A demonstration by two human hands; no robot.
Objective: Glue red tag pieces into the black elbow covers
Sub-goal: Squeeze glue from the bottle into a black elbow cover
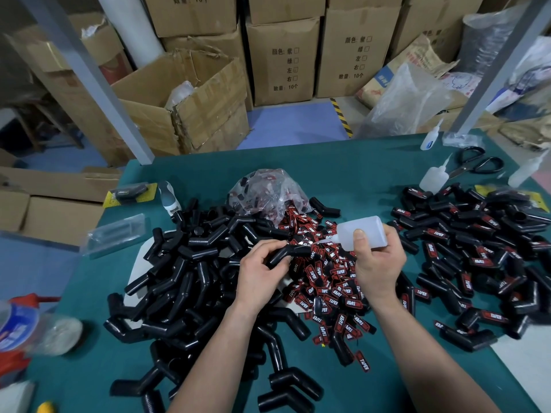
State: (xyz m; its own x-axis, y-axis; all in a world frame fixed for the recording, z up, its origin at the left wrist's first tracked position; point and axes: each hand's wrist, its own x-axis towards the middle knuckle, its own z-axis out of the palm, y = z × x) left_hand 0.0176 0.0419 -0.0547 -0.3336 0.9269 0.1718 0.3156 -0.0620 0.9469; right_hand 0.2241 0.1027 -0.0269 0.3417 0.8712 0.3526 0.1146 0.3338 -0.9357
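My left hand [262,272] grips a black elbow cover [287,252] above the middle of the green table [343,165]. My right hand [378,260] holds a translucent glue bottle [362,231] tipped on its side, its thin nozzle pointing left at the end of the held cover. Under both hands lies a heap of red tag pieces [331,287] printed TAPER. A pile of plain black elbow covers [185,281] spreads to the left. On the right lies a pile of covers with red tags on them [477,251].
A clear bag of tags [265,192] sits behind the heap. Spare glue bottles [433,178], scissors [477,163] and packaged parts [131,193] lie near the table's far edge. A plastic bottle [32,329] is at the left edge. Cardboard boxes [193,93] stand beyond.
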